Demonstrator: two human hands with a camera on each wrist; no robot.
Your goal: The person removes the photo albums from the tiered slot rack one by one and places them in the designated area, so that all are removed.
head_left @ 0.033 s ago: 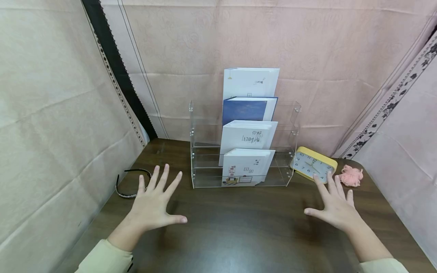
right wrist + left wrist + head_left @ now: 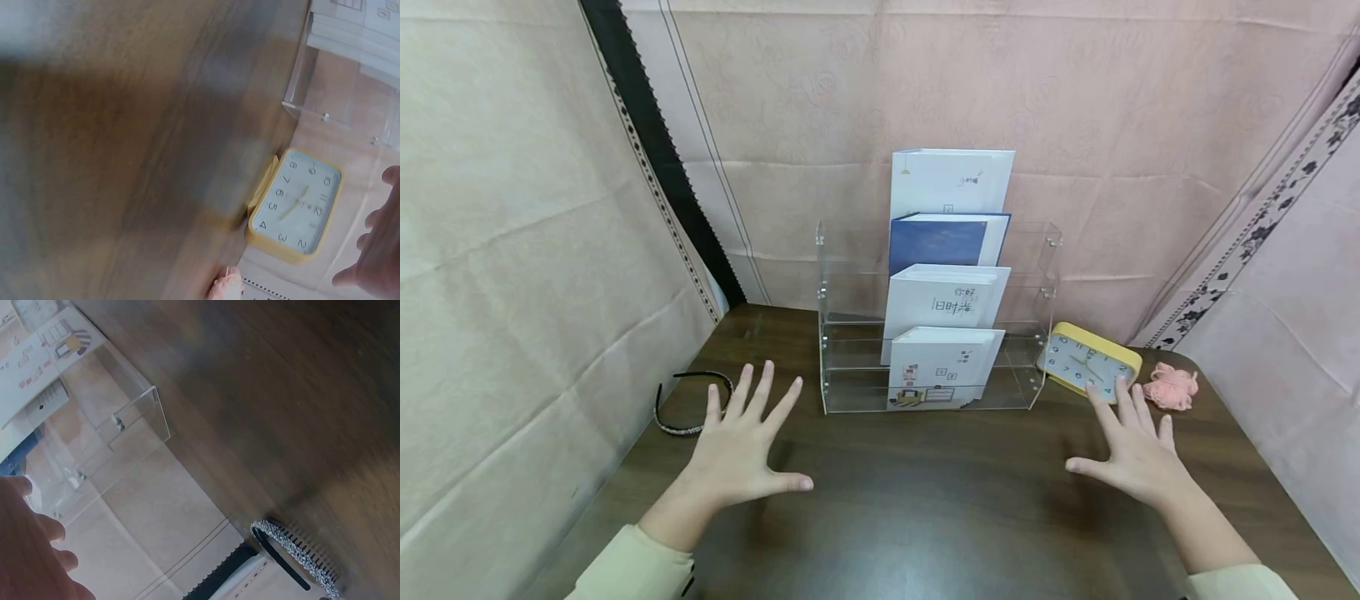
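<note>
I logged left hand (image 2: 739, 462) and right hand (image 2: 1138, 458) empty, fingers spread, near headband (image 2: 679, 431) and clock (image 2: 1090, 362) respectively, judging that a careless forward sweep could knock the clock into the adjacent clear rack (image 2: 850, 411).

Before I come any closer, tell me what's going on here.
A person's left hand and right hand are spread over a table, holding nothing. A clear rack with four books stands farther back, with a black headband on the left and a yellow clock and pink bundle on the right.
</note>
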